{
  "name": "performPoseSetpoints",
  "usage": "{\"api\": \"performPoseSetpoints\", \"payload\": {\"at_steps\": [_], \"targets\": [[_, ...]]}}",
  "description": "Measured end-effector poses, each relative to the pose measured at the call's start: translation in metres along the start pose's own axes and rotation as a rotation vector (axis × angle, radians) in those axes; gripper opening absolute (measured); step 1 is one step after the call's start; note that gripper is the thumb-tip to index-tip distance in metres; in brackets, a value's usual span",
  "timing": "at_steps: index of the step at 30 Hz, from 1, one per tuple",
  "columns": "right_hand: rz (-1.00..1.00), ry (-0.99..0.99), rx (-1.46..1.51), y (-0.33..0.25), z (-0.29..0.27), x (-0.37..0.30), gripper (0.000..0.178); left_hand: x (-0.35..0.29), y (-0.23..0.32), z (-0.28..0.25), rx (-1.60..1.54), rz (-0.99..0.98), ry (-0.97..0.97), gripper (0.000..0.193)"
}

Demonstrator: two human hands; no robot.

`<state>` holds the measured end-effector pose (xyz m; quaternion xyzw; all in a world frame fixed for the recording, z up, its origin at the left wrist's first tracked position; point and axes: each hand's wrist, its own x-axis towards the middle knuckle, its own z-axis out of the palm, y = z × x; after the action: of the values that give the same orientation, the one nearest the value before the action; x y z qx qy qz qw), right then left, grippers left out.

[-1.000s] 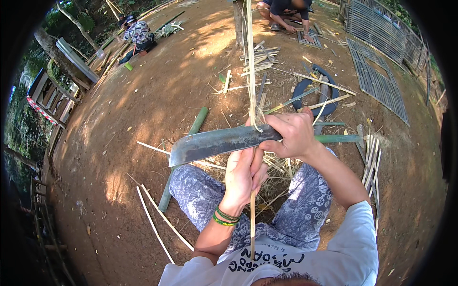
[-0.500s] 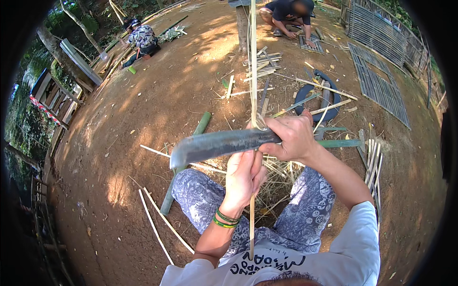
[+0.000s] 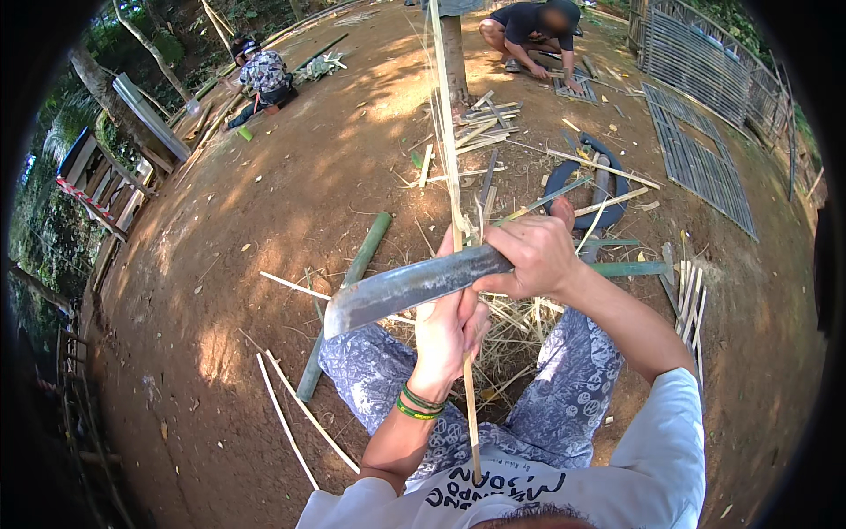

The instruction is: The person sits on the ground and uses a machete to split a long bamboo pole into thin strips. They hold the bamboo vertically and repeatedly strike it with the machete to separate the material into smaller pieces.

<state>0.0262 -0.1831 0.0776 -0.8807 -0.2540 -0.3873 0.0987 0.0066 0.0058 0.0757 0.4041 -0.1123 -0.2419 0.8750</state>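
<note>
My right hand is closed round the handle end of a machete, whose broad dark blade points left with its tip slightly low. The blade lies across a long, pale bamboo strip, and a thin curl of shaving stands up beside the strip just above it. Below the blade, my left hand grips the same strip, its fingers wrapped round it and partly hidden by the machete. The strip's lower end reaches my shirt, while its upper part rises past the top of the view.
A green bamboo pole lies left of my knees, near several thin strips. Shavings cover the ground between my legs. Ahead are a split-bamboo pile, a black ring, a tree trunk and a crouching person.
The upper part of the bamboo strip has leaned left. The machete's tip has shifted slightly right and lower, and the shaving above the blade stands out more.
</note>
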Motion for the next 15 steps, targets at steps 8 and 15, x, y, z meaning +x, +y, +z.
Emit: {"api": "performPoseSetpoints", "payload": {"at_steps": [8,15], "targets": [[0.069,0.037,-0.024,0.011,-0.005,0.005,0.064,-0.007,-0.009,-0.007,-0.013,-0.051,-0.072,0.052],[0.111,0.060,-0.052,0.017,-0.007,0.011,0.057,-0.011,-0.018,-0.014,-0.024,-0.029,-0.048,0.053]]}}
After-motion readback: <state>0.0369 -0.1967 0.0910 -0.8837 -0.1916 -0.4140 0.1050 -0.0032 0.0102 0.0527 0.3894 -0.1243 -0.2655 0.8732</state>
